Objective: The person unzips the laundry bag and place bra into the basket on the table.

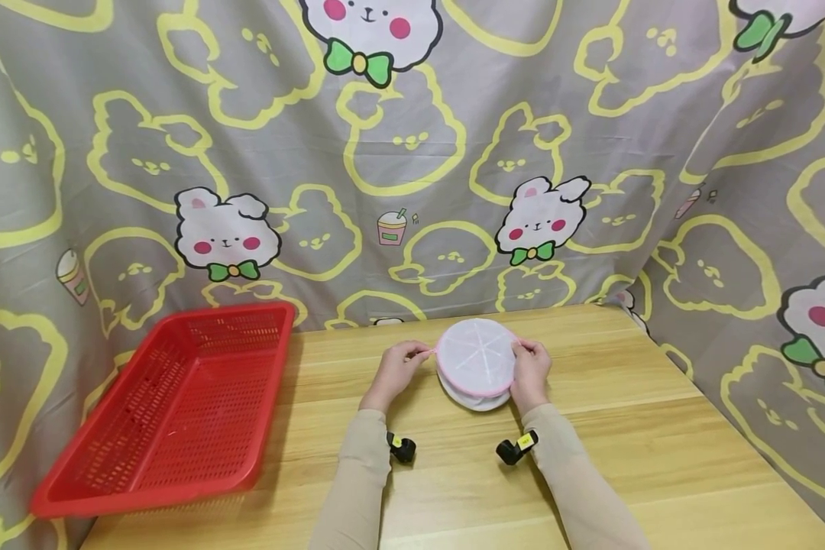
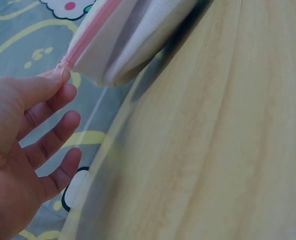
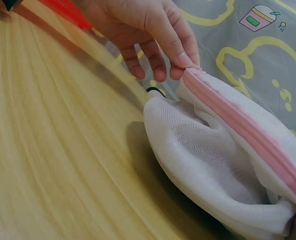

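A round white mesh laundry bag (image 1: 477, 355) with a pink zipper is held above the wooden table, its top disc facing up. At its left edge my left hand (image 1: 396, 370) pinches the pink zipper end between thumb and index finger; the other fingers are spread apart in the left wrist view. My right hand (image 1: 531, 374) grips the bag's right edge, thumb on the rim. The bag's soft lower side (image 3: 208, 155) sags in folds below the pink zipper (image 3: 253, 130) in the right wrist view, where only a sliver of my right hand shows at the corner.
A red plastic basket (image 1: 264, 428) with perforated sides stands at the left of the wooden table (image 1: 660, 443). Behind the table hangs a grey cartoon-print curtain (image 1: 426, 283), which continues along the right side. Small black cameras sit on both wrists.
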Demonstrator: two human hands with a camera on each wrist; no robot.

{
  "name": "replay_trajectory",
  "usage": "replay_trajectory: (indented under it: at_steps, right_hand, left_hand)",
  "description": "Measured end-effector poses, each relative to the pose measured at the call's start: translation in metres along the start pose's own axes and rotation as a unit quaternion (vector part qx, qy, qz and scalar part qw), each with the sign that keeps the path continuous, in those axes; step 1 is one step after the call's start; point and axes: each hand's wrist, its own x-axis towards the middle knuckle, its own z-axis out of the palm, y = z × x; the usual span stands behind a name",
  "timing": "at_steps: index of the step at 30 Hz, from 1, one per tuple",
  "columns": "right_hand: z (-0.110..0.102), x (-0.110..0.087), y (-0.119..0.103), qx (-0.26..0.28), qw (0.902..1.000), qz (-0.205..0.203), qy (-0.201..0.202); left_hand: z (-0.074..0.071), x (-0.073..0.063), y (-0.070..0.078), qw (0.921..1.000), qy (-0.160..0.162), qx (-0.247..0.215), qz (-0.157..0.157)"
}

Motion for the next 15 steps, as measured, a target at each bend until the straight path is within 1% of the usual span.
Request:
replay_trajectory:
  at_steps: [6, 11, 15]
  right_hand:
    - [0.0024, 0.0018, 0.0003, 0.008, 0.9999, 0.009, 0.002]
    - [0.0058, 0.0013, -0.0005, -0.001, 0.9999, 0.016, 0.007]
    - [0.0087, -0.0004, -0.001, 0.0, 0.9999, 0.014, 0.008]
  left_hand:
    - [-0.0003, -0.0005, -0.0009, 1.0, 0.001, 0.0, 0.003]
    - [-0.0011, -0.0011, -0.0014, 1.0, 0.002, 0.0, 0.007]
    - [-0.0024, -0.0015, -0.0016, 1.0, 0.001, -0.002, 0.0]
